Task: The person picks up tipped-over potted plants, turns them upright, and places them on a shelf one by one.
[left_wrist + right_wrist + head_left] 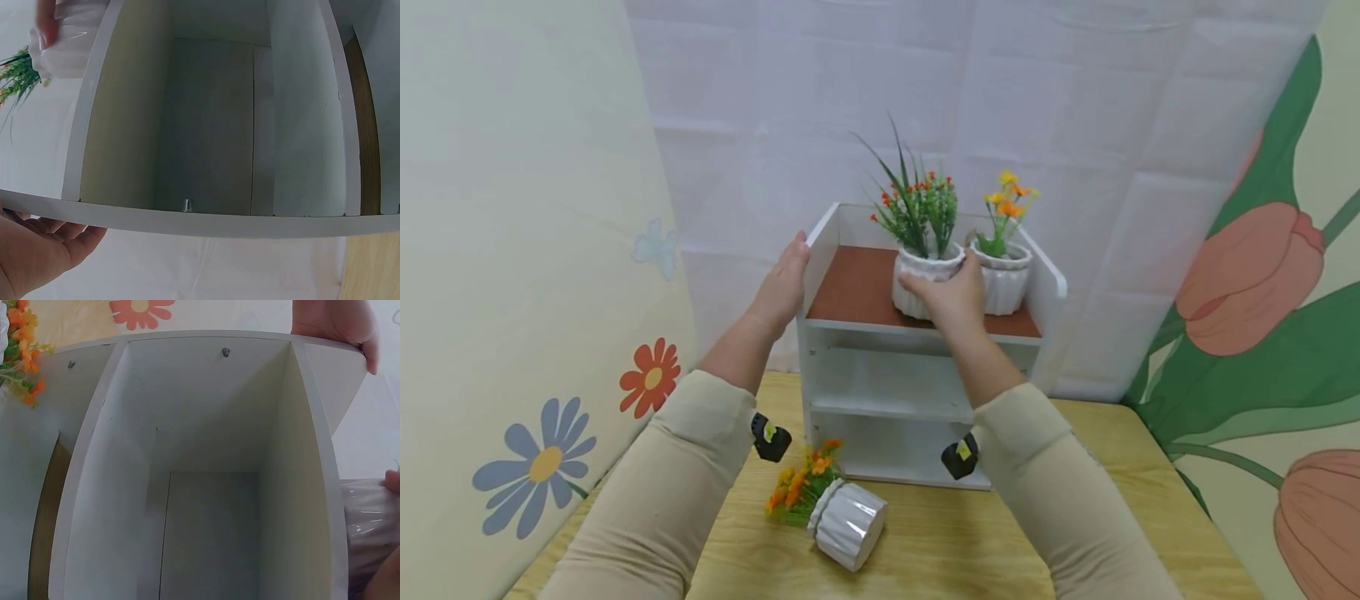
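Note:
My right hand (958, 292) grips the ribbed white flowerpot (910, 304) of red flowers and green leaves, thumb at the near side. That pot stands upright on the brown top of a small white shelf unit (887, 409). Close on its right is a second white flowerpot (1006, 287) with yellow and orange flowers. My left hand (782, 283) holds the shelf's left side panel near its upper front edge; in the left wrist view its fingers (78, 240) lie along the panel's outer face. A third flowerpot (850, 521), with orange flowers, lies tipped over on the table in front.
Two lower compartments open toward me in the shelf. It stands on a wood-grain table (947, 550) before a white cloth backdrop (760, 142). Walls painted with flowers (542, 462) flank both sides. A dark wrist device (770, 437) sits at each sleeve cuff.

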`<state>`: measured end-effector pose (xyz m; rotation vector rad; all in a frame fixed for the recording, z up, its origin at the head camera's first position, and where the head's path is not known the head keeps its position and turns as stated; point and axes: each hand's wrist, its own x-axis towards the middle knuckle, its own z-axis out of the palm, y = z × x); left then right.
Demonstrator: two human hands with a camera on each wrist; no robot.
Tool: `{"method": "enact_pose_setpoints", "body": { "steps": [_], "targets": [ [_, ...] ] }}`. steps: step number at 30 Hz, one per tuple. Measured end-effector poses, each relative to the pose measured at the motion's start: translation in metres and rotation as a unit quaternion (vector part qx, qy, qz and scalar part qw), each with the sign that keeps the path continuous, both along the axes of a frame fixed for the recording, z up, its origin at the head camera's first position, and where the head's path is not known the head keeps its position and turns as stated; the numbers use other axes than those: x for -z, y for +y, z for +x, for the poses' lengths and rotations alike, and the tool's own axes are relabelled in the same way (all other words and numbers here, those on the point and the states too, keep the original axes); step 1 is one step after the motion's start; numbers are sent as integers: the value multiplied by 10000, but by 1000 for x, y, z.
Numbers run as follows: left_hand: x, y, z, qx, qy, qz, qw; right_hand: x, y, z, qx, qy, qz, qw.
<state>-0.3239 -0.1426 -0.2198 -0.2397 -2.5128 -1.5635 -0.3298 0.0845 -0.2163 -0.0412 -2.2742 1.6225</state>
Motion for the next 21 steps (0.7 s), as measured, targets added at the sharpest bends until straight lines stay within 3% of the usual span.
{"method": "enact_pose_setpoints", "body": {
  "steps": [21],
  "targets": [
    [2,-4,-1,29,19,52,10000,2,-10,-11,324,314,15,9990]
  ]
}}
